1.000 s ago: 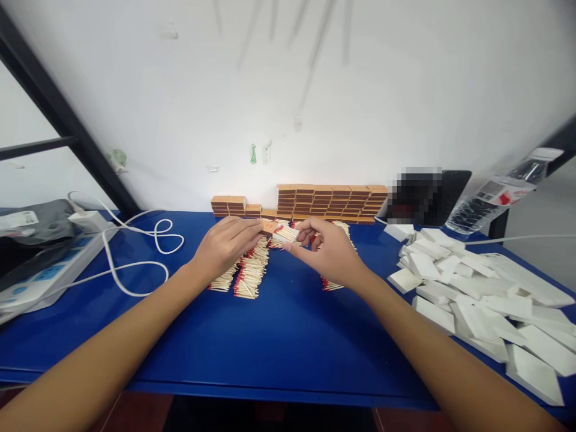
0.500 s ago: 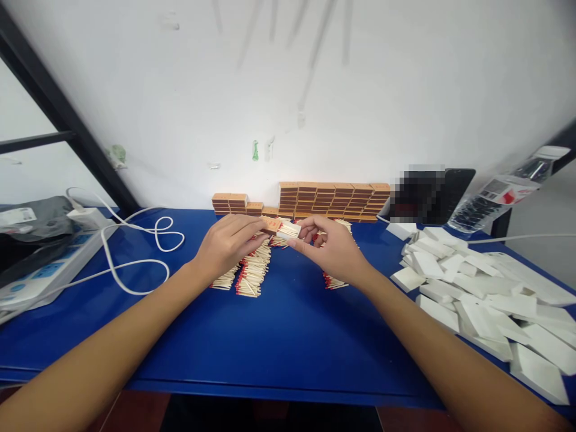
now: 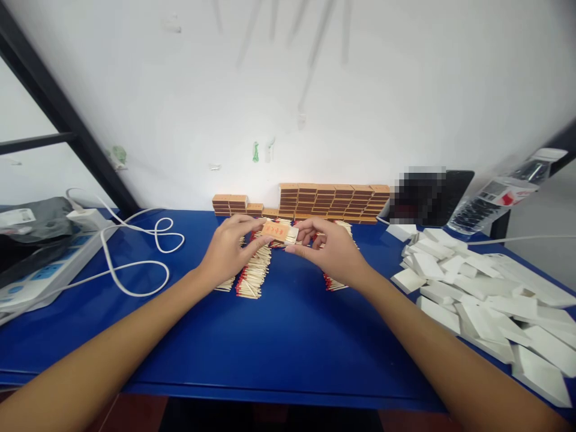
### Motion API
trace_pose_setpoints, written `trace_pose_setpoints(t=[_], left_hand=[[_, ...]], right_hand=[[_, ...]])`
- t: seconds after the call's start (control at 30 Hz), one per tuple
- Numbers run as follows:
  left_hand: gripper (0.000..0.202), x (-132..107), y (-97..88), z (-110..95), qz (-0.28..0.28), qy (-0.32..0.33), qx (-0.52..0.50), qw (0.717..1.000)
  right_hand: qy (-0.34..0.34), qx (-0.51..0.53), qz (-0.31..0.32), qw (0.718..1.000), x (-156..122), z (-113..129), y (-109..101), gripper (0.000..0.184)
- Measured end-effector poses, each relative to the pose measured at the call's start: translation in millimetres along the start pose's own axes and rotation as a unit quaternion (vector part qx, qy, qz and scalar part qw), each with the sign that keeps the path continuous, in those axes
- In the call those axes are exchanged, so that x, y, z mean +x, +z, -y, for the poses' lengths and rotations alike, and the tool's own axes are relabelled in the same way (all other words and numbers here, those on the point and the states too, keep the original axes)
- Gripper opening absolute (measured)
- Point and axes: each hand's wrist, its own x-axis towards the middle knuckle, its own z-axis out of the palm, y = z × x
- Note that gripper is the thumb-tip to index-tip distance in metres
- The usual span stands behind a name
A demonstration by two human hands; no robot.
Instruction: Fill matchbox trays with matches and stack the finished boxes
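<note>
Between my hands, above the blue table, is an orange matchbox sleeve (image 3: pixel 276 230) with red print. My left hand (image 3: pixel 230 247) grips its left end between thumb and fingers. My right hand (image 3: pixel 330 247) pinches the white matchbox tray (image 3: pixel 292 236), whose end sticks out of the sleeve's right side with pale matchsticks showing in it. Beneath and behind the hands lie piles of red-tipped matches (image 3: pixel 252 273), partly covered by the hands. More matches (image 3: pixel 335 282) lie under my right hand.
Stacked matchboxes (image 3: pixel 335 201) line the wall. At right lie a heap of white trays (image 3: pixel 477 288), a dark phone-like object (image 3: pixel 454 195) and a leaning plastic bottle (image 3: pixel 506 192). A power strip (image 3: pixel 49 270) and looped white cable (image 3: pixel 108 264) occupy the left.
The tray has slid most of the way into the sleeve; only a short end still shows. The sleeve has tilted so its printed face shows, and my left hand has shifted slightly right.
</note>
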Motion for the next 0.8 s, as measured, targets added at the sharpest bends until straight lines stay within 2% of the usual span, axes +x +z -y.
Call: trace_pose_setpoints(t=[0.13,0.3,0.37,0.47,0.57,0.67,0.8], left_hand=[[0.038,-5.8,8.6,-11.7,0.024,0.009,-0.046,0.999],[0.048,-9.4,11.2,-23.6,0.039,-0.038,-0.061,0.997],[0.051,-9.4,10.9,-28.3,0.027,-0.062,-0.059,0.996],[0.043,-8.4,11.2,-33.3,-0.002,-0.071,-0.043,0.997],[0.033,-8.0,12.7,-36.0,-0.010,-0.069,-0.024,0.997],[0.034,-9.2,13.8,-36.1,-0.034,-0.053,0.017,0.998],[0.037,-5.2,7.6,-21.8,-0.051,-0.012,0.075,0.996]], right_hand=[[-0.007,0.009,0.014,1.000,-2.4,-1.3,5.6,0.054],[-0.022,-0.001,0.047,0.999,-3.2,-3.1,6.1,0.047],[-0.038,-0.010,0.057,0.998,-4.8,-2.4,6.8,0.042],[-0.065,-0.033,0.060,0.996,-9.1,-0.9,9.8,0.040],[-0.086,-0.072,0.040,0.993,-14.8,1.1,14.6,0.037],[-0.112,-0.114,0.003,0.987,-19.5,3.4,20.6,0.031],[-0.095,-0.130,-0.059,0.985,-14.2,1.8,27.6,0.026]])
